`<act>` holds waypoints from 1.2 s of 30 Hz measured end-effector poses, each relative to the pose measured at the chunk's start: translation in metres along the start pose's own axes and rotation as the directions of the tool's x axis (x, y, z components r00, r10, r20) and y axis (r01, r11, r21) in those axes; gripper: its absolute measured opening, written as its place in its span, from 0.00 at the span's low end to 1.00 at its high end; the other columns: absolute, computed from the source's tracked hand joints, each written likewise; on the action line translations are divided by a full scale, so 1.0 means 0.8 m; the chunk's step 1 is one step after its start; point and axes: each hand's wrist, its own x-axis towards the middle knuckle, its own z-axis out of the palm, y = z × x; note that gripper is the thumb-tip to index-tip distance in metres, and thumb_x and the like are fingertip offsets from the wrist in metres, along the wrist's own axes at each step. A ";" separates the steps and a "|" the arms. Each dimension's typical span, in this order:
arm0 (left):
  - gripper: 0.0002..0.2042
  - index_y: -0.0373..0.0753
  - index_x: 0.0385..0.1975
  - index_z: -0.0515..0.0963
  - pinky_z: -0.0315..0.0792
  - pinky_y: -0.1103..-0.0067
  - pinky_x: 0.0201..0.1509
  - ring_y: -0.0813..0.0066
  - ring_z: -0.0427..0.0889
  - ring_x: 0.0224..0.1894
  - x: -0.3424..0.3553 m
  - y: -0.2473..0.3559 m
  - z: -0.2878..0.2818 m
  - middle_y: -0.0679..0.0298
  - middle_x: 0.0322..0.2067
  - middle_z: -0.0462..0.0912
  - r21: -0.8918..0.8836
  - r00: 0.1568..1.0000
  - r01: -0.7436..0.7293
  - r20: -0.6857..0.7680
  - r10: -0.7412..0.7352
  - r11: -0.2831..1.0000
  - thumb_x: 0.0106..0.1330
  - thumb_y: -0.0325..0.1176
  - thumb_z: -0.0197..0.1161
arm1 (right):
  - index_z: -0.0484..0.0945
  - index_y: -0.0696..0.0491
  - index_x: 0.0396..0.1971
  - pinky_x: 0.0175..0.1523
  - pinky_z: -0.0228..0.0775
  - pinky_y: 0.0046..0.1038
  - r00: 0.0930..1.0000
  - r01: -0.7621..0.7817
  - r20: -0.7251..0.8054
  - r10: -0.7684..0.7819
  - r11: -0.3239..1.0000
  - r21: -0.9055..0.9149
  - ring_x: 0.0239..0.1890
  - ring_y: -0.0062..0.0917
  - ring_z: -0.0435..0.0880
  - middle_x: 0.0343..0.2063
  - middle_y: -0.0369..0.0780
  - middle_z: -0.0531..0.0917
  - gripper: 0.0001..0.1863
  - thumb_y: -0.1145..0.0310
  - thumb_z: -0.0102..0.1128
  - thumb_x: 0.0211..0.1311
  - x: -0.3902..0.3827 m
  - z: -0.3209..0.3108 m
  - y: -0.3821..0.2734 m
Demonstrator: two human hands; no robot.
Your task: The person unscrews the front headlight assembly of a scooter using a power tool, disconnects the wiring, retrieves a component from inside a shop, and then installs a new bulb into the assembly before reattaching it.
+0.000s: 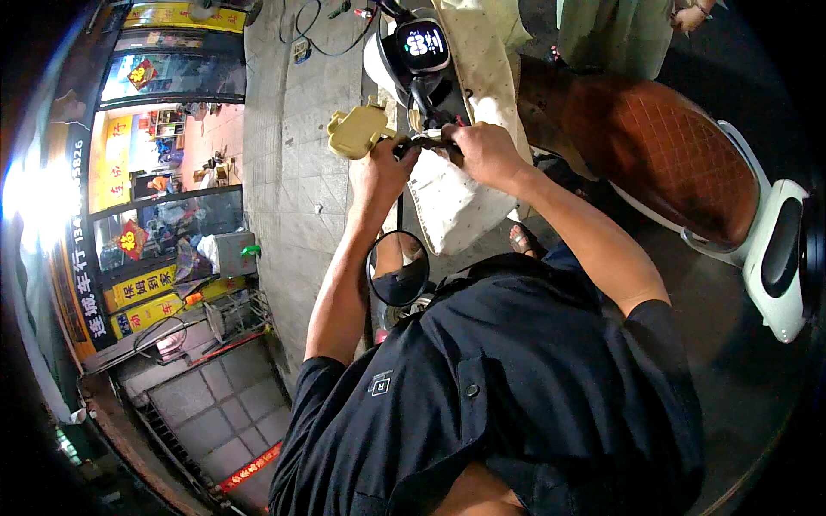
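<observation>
In the head view, the left hand (380,172) and right hand (489,155) are pinching opposite ends of a dark narrow piece (437,144) with curled fingers, some fingertips hiding from sight. The piece is lying between the fingers, nearer the wearer than the scooter's lit display (422,45). It is probably feeling light and slightly flexible, so both ends are offering the likeliest hold. A yellow holder (357,132) is sitting just left of the left fingers; pale cloth (449,206) is hanging below them.
</observation>
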 end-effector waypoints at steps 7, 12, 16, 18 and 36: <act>0.11 0.32 0.34 0.79 0.73 0.78 0.25 0.77 0.81 0.22 -0.009 -0.029 0.023 0.59 0.23 0.83 -0.227 0.994 -0.001 -0.108 -0.025 0.974 0.59 0.35 0.64 | 0.75 0.55 0.28 0.34 0.72 0.41 0.994 0.063 -0.104 -0.043 0.979 0.195 0.29 0.44 0.82 0.23 0.47 0.81 0.06 0.70 0.56 0.52 -0.017 0.012 -0.008; 0.10 0.31 0.33 0.77 0.72 0.79 0.26 0.78 0.79 0.22 -0.015 -0.019 0.021 0.61 0.22 0.82 -0.293 0.986 0.084 -0.112 -0.121 0.952 0.58 0.32 0.65 | 0.77 0.54 0.43 0.36 0.73 0.41 0.999 -0.047 0.035 0.039 0.958 0.283 0.29 0.43 0.82 0.24 0.49 0.81 0.15 0.67 0.57 0.54 -0.032 0.003 -0.009; 0.18 0.35 0.33 0.78 0.76 0.68 0.34 0.56 0.83 0.30 -0.008 0.015 0.002 0.54 0.28 0.83 -0.162 0.987 0.104 -0.108 -0.122 0.981 0.53 0.44 0.68 | 0.77 0.59 0.41 0.44 0.70 0.40 0.985 -0.159 0.115 0.127 0.930 0.332 0.41 0.48 0.79 0.36 0.52 0.81 0.13 0.70 0.57 0.57 -0.044 0.005 0.020; 0.17 0.35 0.32 0.79 0.76 0.69 0.34 0.56 0.83 0.30 -0.005 0.003 0.011 0.55 0.28 0.83 -0.201 0.982 0.117 -0.123 -0.144 0.973 0.53 0.43 0.67 | 0.77 0.53 0.41 0.40 0.70 0.43 0.995 -0.095 0.071 0.076 0.942 0.321 0.34 0.45 0.80 0.27 0.49 0.82 0.13 0.70 0.56 0.54 -0.042 0.007 0.025; 0.08 0.31 0.34 0.77 0.72 0.83 0.38 0.82 0.78 0.32 -0.031 0.016 0.004 0.62 0.30 0.82 -0.686 0.970 0.121 -0.072 -0.232 0.717 0.59 0.28 0.65 | 0.76 0.54 0.39 0.33 0.72 0.40 0.998 -0.040 -0.036 0.049 0.975 0.218 0.28 0.42 0.82 0.24 0.48 0.82 0.13 0.64 0.59 0.56 -0.031 0.004 0.021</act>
